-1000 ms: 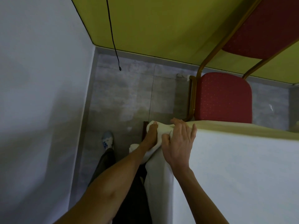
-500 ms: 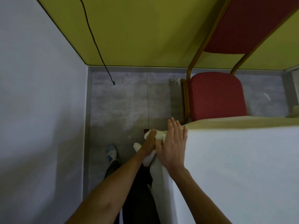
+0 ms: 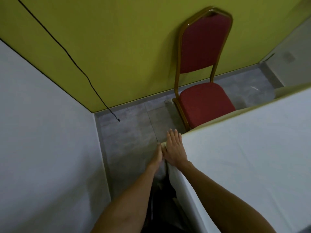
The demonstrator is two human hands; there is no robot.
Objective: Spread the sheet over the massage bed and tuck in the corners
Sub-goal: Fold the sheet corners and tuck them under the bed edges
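Two hands met at one corner of the bed; the sheet lay spread over the top, reaching right and away from the hands, its edge hanging down the side just below them. Right hand lay flat on the corner, fingers straight and together, tips past the end edge, gripping nothing; left hand stood edge-on against the side, touching the right, fingers apparently straight and pointing forward; whether they caught cloth could not be told. Left hand was nearer the hanging fold, so the tuck probably fell to it; both forearms converged on the corner from below.
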